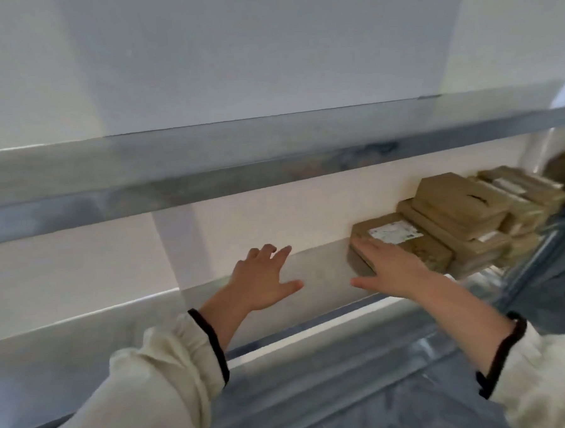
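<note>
Step in hand: judged to be the handling of the nearest parcel (419, 251) on the shelf (320, 274), either being squared against the row or about to be drawn out; the picture does not settle which
Parcel's place: right of centre of the frame, at the left end of a row of brown parcels; flat on the shelf, white label up, touching the stacked parcels (464, 211) to its right
Right hand (392, 267): lies flat on the parcel's near left part; fingers (368, 247) straight and close together, pointing toward the back wall; thumb stretched out to the left, off the box and over bare shelf; nothing curled round an edge
Left hand (261, 280): centre of the frame, well apart from the parcel, over bare shelf; fingers (278, 251) spread and relaxed, holding nothing; whether the palm touches the shelf cannot be told
Next move calls for: a real grip if the box is to be lifted, the thumb going under or round its left edge, the left hand coming across to the open left side; for a mere push, flat pressure toward the right is enough
Risk: the stack beside it sits unevenly and may shift if nudged
</note>
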The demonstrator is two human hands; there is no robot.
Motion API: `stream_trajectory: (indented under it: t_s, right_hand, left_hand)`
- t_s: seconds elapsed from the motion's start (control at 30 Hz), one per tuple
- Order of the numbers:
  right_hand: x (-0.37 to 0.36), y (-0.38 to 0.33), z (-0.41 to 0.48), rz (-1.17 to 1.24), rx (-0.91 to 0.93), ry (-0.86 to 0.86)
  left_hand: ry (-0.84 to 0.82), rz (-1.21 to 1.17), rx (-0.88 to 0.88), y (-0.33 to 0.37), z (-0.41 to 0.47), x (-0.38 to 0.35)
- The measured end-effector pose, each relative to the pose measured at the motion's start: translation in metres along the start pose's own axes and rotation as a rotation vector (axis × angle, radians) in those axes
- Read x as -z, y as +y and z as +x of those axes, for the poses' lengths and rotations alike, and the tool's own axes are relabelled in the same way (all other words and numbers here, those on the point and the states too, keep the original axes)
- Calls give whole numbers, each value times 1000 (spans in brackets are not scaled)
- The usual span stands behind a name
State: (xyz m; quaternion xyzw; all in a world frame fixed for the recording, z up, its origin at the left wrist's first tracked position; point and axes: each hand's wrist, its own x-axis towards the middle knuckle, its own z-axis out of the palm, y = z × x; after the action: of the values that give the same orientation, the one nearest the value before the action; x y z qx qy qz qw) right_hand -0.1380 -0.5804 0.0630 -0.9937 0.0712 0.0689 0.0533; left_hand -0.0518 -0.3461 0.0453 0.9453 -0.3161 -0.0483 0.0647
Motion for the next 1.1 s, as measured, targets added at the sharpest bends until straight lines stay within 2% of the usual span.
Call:
stream_trajectory:
  t_s: [0.27, 0.43, 0.57, 0.77, 1.1]
  right_hand:
    - [-1, 101, 42, 19, -249, -42]
    - [-21, 152, 56, 121, -347, -91]
    - [-31, 180, 76, 191, -327, -97]
    - [-55, 212, 103, 154, -271, -157]
    - [-59, 243, 140, 223, -314, -280]
  left_hand:
    - [-59, 7, -197, 67, 137, -25]
    - [-133, -69, -238, 116, 186, -65]
    - [-193, -139, -139, 144, 216, -93]
    - [-254, -133, 82, 173, 247, -123]
    - [-297, -87, 206, 179, 266, -133]
